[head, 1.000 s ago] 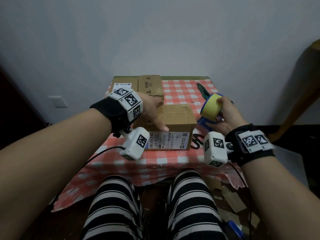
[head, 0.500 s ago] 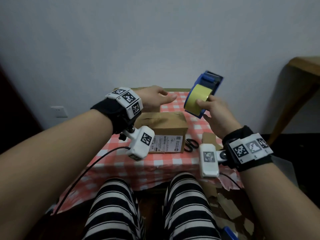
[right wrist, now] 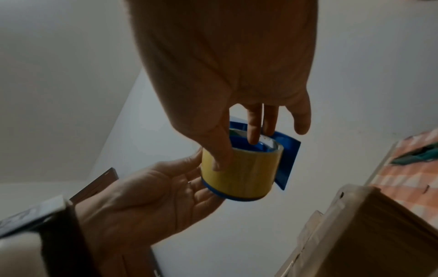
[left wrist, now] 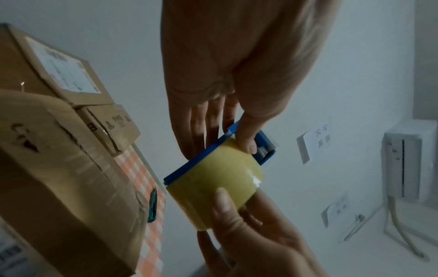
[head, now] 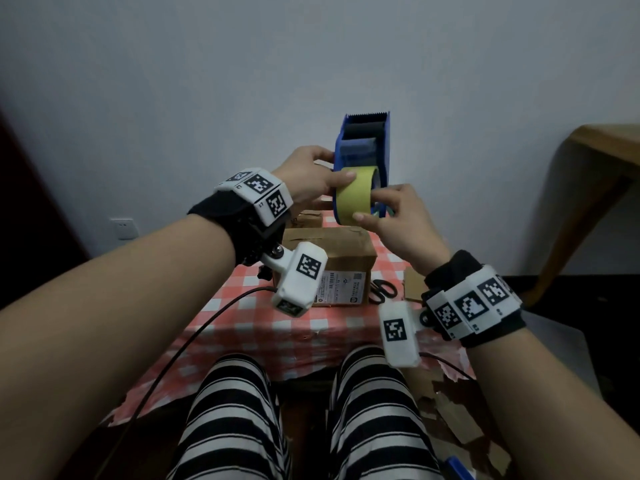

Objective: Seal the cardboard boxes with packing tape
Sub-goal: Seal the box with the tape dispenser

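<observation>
Blue tape dispenser [head: 363, 157] loaded with a yellow packing tape roll [head: 353, 195], held in the air above the closed cardboard box [head: 332, 258] on the checked tablecloth [head: 263, 323]. Left hand [head: 308, 178] grips dispenser's side, thumb on roll. Right hand [head: 398, 220] pinches the roll, fingers inside its core. Scissors [head: 382, 291] beside box.

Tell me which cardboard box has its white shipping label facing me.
The near cardboard box, directly below the raised tape dispenser: its label is on the front face. The far box wears its label on top.
</observation>
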